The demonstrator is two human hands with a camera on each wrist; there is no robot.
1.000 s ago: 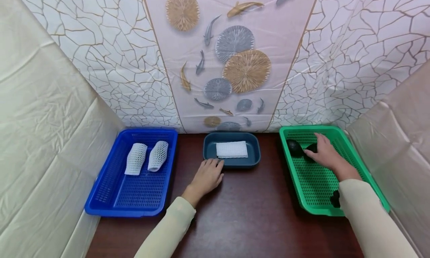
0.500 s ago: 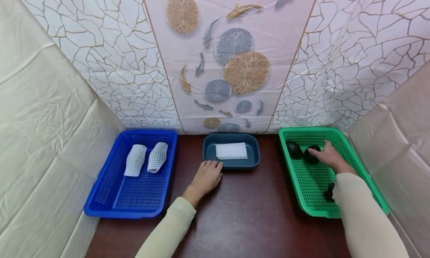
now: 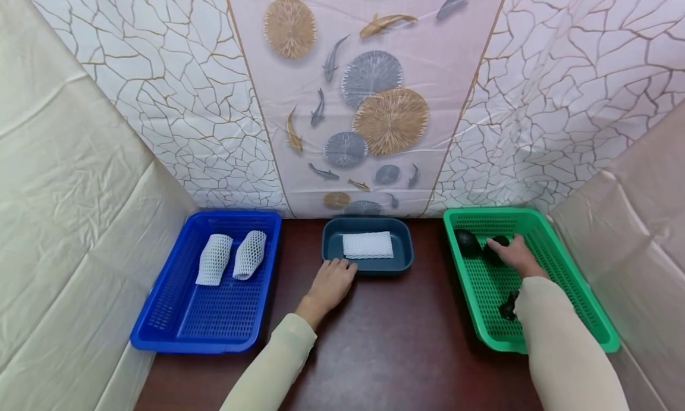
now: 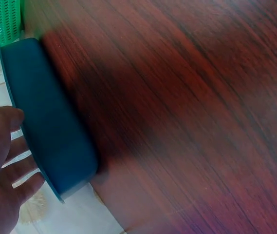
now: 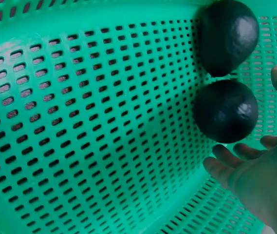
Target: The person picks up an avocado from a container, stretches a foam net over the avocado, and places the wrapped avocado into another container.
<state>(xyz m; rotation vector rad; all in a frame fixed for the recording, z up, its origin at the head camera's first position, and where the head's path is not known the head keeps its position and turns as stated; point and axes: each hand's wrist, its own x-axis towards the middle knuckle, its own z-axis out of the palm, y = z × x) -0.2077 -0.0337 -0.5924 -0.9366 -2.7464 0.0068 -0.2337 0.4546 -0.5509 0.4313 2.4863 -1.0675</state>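
Two dark avocados lie in the far left part of the green basket (image 3: 481, 338). My right hand (image 3: 518, 255) reaches over the nearer avocado (image 5: 226, 111); in the right wrist view its fingers are spread beside the fruit, with a gap. The other avocado (image 5: 228, 36) lies just beyond. At the table's middle, the fingertips of my left hand (image 3: 329, 285) rest at the near rim of a dark teal tray (image 4: 50, 117). A flat white foam net sleeve (image 3: 367, 245) lies inside that tray.
On the left stands a blue basket (image 3: 198, 343) holding two bulging white foam net sleeves, one (image 3: 214, 260) beside the other (image 3: 250, 255). A small black object (image 3: 508, 307) shows beside my right sleeve. Patterned cloth (image 3: 369, 102) closes off the back behind the baskets.
My right hand has moved slightly left and lower over the nearer avocado, its forearm swinging leftward. The left hand stays at the tray's rim. The whole head view has shifted slightly downward.
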